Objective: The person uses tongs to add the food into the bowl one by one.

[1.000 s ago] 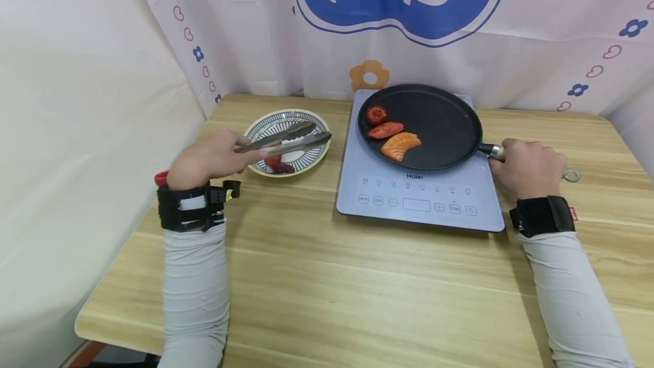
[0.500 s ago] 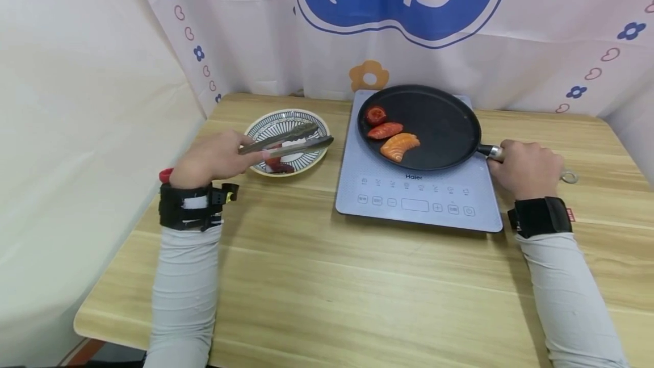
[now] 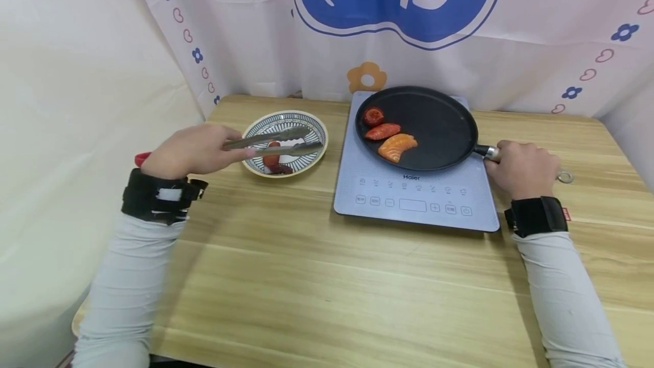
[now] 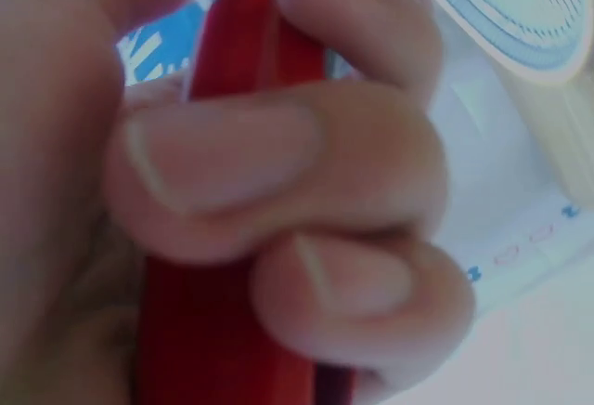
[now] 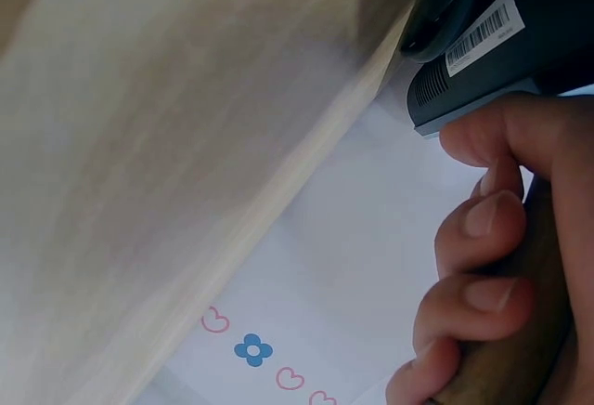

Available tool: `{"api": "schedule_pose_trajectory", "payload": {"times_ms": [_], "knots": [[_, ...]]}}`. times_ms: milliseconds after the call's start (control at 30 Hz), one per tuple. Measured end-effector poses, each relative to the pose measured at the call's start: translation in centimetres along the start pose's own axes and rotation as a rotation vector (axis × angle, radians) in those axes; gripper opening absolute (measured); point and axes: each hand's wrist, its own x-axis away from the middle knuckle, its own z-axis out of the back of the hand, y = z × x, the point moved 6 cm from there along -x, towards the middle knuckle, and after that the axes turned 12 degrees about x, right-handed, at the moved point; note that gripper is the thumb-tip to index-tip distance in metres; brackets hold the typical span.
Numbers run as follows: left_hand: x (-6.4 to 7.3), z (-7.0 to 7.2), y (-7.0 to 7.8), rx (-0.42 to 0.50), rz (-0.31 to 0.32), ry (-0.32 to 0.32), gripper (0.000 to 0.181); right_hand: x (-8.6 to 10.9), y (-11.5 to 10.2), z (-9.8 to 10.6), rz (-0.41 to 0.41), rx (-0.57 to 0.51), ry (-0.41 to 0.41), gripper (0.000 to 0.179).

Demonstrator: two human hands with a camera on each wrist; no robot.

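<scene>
1. Backing off slightly: left hand [image 3: 191, 149] and tongs [image 3: 292, 134] sit further left than half a second ago, forearm swung outward. Tips remain apart above the plate [image 3: 319, 129].
2. On the plate: red piece [image 3: 271, 159], dark red piece [image 3: 282, 169]. Can't see either clamped. My read: re-aiming, pickup not done.
3. Left fingers are curled round the tongs; right hand [image 3: 523, 169] wraps the pan handle [image 3: 490, 153], no real change.
4. Pan [image 3: 434, 124], left side: round red slice [image 3: 373, 116], long red piece [image 3: 382, 131], orange piece [image 3: 397, 147] with pale stripes. Unmoved.
5. Materials: tongs dull metal, smooth red grip [image 4: 246, 43] in the left wrist view. Plate round, glossy-looking, line-patterned. Pan matte black, shallow; handle looks like brown wood, metal collar. Cooker [image 3: 327, 200] flat, pale, on wood-grain surface [image 3: 306, 277].
</scene>
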Motion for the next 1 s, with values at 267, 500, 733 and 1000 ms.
{"api": "schedule_pose_trajectory", "payload": {"times_ms": [267, 500, 733, 1000], "knots": [[1.0, 1.4, -1.0, -0.102, 0.003, -0.020, 0.048, -0.1, 0.1, 0.0, 0.000, 0.005, -0.003, 0.032], [2.0, 2.1, -1.4, -0.151, -0.033, -0.052, 0.038, 0.0, 0.1, -0.1, 0.001, 0.002, -0.008, 0.030], [2.7, 2.4, -1.5, -0.207, -0.063, -0.063, 0.034, 0.0, 0.0, 0.0, 0.002, 0.002, -0.004, 0.031], [3.2, 3.1, -1.5, -0.258, -0.047, -0.086, 0.035, -0.1, 0.1, -0.2, -0.009, -0.010, -0.015, 0.031]]}}
